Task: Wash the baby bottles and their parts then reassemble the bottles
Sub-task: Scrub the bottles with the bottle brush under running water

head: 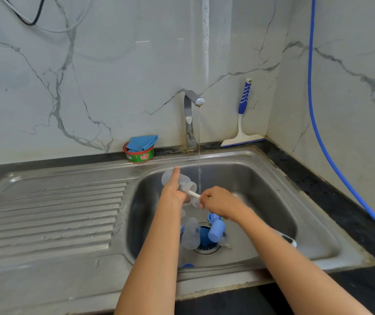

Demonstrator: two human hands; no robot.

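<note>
over the steel sink [261, 189] the left hand [173, 189] grips a clear baby bottle [183, 181], its fingers curled round the body and one finger stretched along the side towards the base. the bottle lies tilted, with its base up and away and its neck towards the right hand [218, 201]. the right hand is closed on the white handle of a brush [195, 195], pinching it at the near end. the other end of the handle goes into the bottle's neck, and the brush head cannot be made out through the plastic. a thin stream of water [199, 144] falls from the tap [191, 119] just beside the neck, between the two hands.

down in the basin a second clear bottle [191, 235] lies on its side at the left of the drain [204, 243]. blue caps [216, 230] are heaped at the drain's right, touching one another. a small blue piece [188, 266] sits against the front wall of the basin, and something white [289, 241] shows at the right, partly hidden by the right forearm.

the ribbed drainboard [50, 212] stretches to the left. on the dark surface [318, 178] behind the sink stands a green tub [139, 155] with a red rim, a folded blue cloth [142, 142] resting on top. a squeegee [242, 123] with a blue and white handle leans in the corner against the marbled wall, and a blue hose [313, 110] hangs down the right wall.
</note>
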